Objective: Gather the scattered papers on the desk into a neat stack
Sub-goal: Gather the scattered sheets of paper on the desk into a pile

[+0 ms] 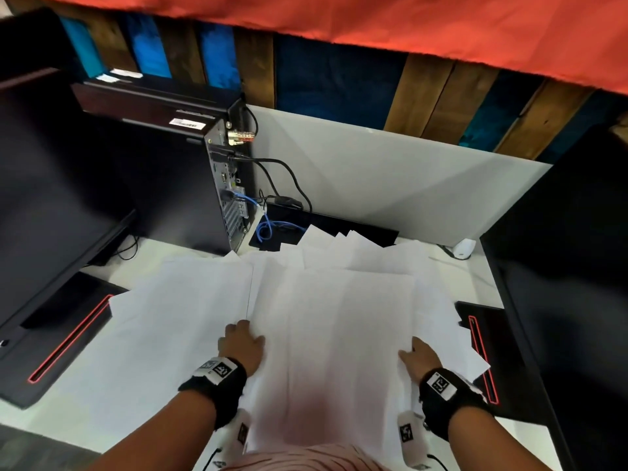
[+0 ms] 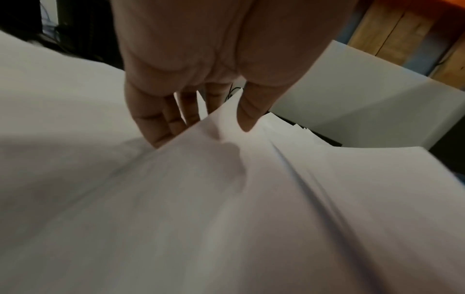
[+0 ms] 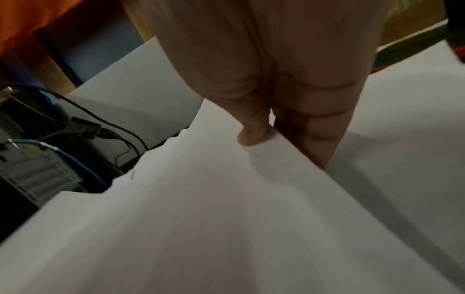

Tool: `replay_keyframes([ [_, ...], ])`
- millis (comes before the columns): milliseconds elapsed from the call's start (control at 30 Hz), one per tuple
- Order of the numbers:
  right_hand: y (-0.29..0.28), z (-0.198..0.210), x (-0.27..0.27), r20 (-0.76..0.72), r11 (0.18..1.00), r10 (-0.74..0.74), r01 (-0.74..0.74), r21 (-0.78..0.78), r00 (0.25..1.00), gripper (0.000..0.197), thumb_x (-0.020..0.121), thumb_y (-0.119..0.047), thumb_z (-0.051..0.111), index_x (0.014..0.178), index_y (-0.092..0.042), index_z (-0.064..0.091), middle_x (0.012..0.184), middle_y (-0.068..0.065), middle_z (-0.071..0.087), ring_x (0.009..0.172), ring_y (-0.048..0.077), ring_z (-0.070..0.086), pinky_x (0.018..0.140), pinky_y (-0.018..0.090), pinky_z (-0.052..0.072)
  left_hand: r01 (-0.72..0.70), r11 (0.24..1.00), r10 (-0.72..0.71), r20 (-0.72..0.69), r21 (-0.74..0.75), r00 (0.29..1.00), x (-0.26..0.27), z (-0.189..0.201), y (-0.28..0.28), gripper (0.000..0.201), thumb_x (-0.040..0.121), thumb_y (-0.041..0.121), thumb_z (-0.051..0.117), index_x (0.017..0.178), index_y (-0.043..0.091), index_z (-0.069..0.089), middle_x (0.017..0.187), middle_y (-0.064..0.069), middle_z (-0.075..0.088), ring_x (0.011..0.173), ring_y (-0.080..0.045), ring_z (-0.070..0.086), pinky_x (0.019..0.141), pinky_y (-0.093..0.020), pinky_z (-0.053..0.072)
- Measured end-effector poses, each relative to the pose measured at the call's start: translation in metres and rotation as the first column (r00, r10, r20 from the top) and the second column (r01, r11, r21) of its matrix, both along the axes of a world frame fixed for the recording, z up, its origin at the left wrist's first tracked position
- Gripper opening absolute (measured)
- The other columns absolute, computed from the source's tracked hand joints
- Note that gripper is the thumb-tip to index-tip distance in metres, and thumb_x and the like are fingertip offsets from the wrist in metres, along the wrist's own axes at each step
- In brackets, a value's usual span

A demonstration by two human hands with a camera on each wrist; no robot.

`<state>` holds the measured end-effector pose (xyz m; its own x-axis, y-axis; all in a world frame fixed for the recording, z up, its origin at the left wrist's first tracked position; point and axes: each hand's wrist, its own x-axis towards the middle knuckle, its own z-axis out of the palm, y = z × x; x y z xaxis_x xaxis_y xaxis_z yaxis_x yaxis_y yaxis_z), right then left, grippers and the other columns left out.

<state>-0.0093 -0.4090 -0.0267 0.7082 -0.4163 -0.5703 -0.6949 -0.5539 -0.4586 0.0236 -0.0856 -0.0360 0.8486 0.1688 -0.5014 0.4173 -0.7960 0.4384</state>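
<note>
Several white paper sheets lie overlapping across the white desk [image 1: 112, 413]. A central bunch of sheets [image 1: 339, 328] runs from my body toward the back. My left hand [image 1: 243, 341] pinches its left edge; in the left wrist view the left hand [image 2: 201, 135] has the thumb [image 2: 247, 117] on top and the fingers [image 2: 156, 127] underneath. My right hand [image 1: 418, 355] pinches the right edge; in the right wrist view the right hand [image 3: 284, 152] shows the thumb [image 3: 251, 133] above the sheet [image 3: 226, 199] and the fingers [image 3: 314, 143] below. More loose sheets [image 1: 183, 300] fan out to the left, at the back and on the right.
A black computer tower [image 1: 217, 185] with black and blue cables [image 1: 268, 229] stands at the back left. Dark monitors [image 1: 51, 198] flank the desk on both sides, their red-lined bases [image 1: 68, 338] partly under the papers. A white partition [image 1: 390, 178] closes the back.
</note>
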Motion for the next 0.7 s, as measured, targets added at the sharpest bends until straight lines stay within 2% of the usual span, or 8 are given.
replay_keyframes([
  [100,0.022,-0.002,0.001,0.02,0.985,-0.061,0.057,0.161,0.998,0.026,0.089,-0.015,0.057,0.113,-0.008,0.048,0.115,0.019,0.056,0.104,0.033,0.058,0.094,0.05,0.05,0.027,0.982,-0.037,-0.054,-0.187,0.998,-0.009,0.002,-0.018,0.039,0.098,0.024,0.04,0.129,0.0,0.04,0.133,-0.022,0.049,0.122,-0.035,0.05,0.097,-0.033,0.04],
  [167,0.031,-0.009,0.0,0.026,0.938,-0.156,0.14,0.318,0.987,0.036,0.085,-0.018,0.064,0.113,-0.011,0.043,0.112,0.016,0.056,0.102,0.035,0.06,0.086,0.056,0.053,0.052,0.953,-0.078,-0.076,-0.3,0.994,-0.016,0.004,-0.027,0.03,0.098,0.022,0.04,0.121,0.002,0.044,0.129,-0.021,0.054,0.117,-0.032,0.054,0.087,-0.028,0.04],
  [300,0.046,-0.019,-0.007,-0.004,0.901,-0.082,0.076,0.427,0.997,0.064,0.078,-0.037,0.071,0.127,-0.002,0.048,0.12,0.018,0.061,0.11,0.035,0.06,0.097,0.052,0.049,0.054,0.858,-0.089,-0.045,-0.51,0.995,-0.028,0.011,-0.03,0.036,0.087,0.018,0.059,0.121,0.009,0.052,0.119,-0.014,0.063,0.109,-0.029,0.061,0.094,-0.033,0.047],
  [367,0.045,-0.03,-0.01,0.048,0.903,-0.076,0.048,0.428,0.996,0.092,0.054,-0.06,0.077,0.124,-0.006,0.052,0.119,0.015,0.062,0.112,0.032,0.06,0.1,0.048,0.048,0.047,0.82,-0.09,-0.048,-0.571,0.995,-0.03,0.017,-0.025,0.032,0.08,0.012,0.063,0.112,0.015,0.056,0.106,-0.011,0.065,0.1,-0.026,0.062,0.093,-0.036,0.048],
  [433,0.041,-0.03,-0.014,0.13,0.9,-0.123,0.055,0.433,0.984,0.107,0.037,-0.066,0.08,0.124,-0.01,0.052,0.119,0.012,0.062,0.111,0.03,0.06,0.099,0.046,0.049,0.009,0.776,-0.066,-0.067,-0.631,0.996,-0.031,0.022,-0.018,0.025,0.081,0.006,0.063,0.103,0.016,0.057,0.092,-0.005,0.066,0.094,-0.024,0.062,0.092,-0.038,0.05],
  [500,0.043,-0.015,-0.021,0.152,0.838,-0.179,0.069,0.542,0.972,0.102,0.034,-0.055,0.089,0.12,-0.012,0.056,0.115,0.013,0.067,0.105,0.03,0.065,0.092,0.045,0.054,-0.035,0.734,-0.05,-0.106,-0.678,0.993,-0.032,0.026,-0.01,0.029,0.076,0.012,0.067,0.104,0.014,0.061,0.092,-0.004,0.069,0.097,-0.028,0.065,0.094,-0.041,0.051],
  [600,0.055,0.007,-0.031,0.041,0.662,-0.143,0.065,0.747,0.989,0.075,0.049,-0.022,0.092,0.115,-0.004,0.063,0.109,0.02,0.071,0.1,0.036,0.069,0.084,0.045,0.056,-0.111,0.674,-0.033,-0.18,-0.731,0.983,-0.033,0.027,0.005,0.047,0.062,0.022,0.07,0.107,0.009,0.064,0.103,-0.012,0.071,0.101,-0.033,0.066,0.096,-0.048,0.05],
  [700,0.067,0.01,-0.034,-0.01,0.616,-0.145,0.098,0.782,0.989,0.069,0.054,-0.009,0.09,0.116,0.006,0.062,0.112,0.028,0.067,0.105,0.042,0.064,0.088,0.049,0.052,-0.107,0.658,-0.039,-0.176,-0.745,0.984,-0.031,0.03,0.021,0.031,0.067,0.023,0.07,0.097,0.024,0.064,0.096,-0.002,0.072,0.096,-0.028,0.068,0.088,-0.043,0.055],
])
